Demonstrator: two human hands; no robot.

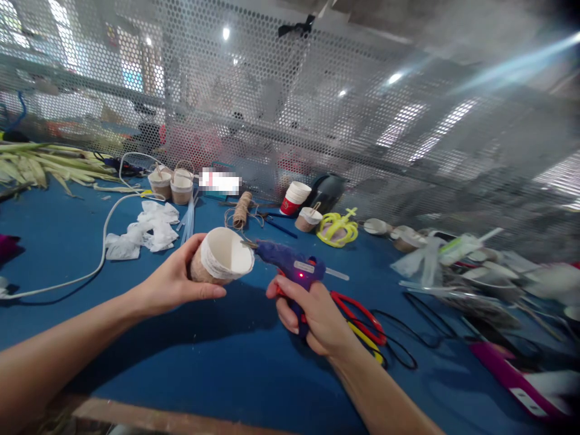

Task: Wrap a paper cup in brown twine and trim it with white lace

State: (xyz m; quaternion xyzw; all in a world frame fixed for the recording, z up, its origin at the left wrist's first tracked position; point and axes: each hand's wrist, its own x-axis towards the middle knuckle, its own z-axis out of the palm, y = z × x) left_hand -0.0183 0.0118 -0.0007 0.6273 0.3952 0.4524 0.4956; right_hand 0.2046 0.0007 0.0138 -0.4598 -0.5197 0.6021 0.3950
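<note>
A paper cup (226,254) with a brown wrapped base and a white lace band near its rim is tilted with its mouth to the right. Round its base, my left hand (188,281) is closed from the left side. A dark blue glue gun (290,260) with a lit red light is gripped by its handle in my right hand (312,308). Its nozzle is at the cup's rim, and whether they touch is hard to tell. A clear glue stick (338,274) sticks out of the gun's back.
Lace pieces (149,232), a twine roll (242,209), stacked cups (294,198), a yellow crown-shaped piece (338,229) and red-handled scissors (362,317) lie on the blue table (217,368). Clutter fills the right side. Perforated metal panels (254,96) stand behind.
</note>
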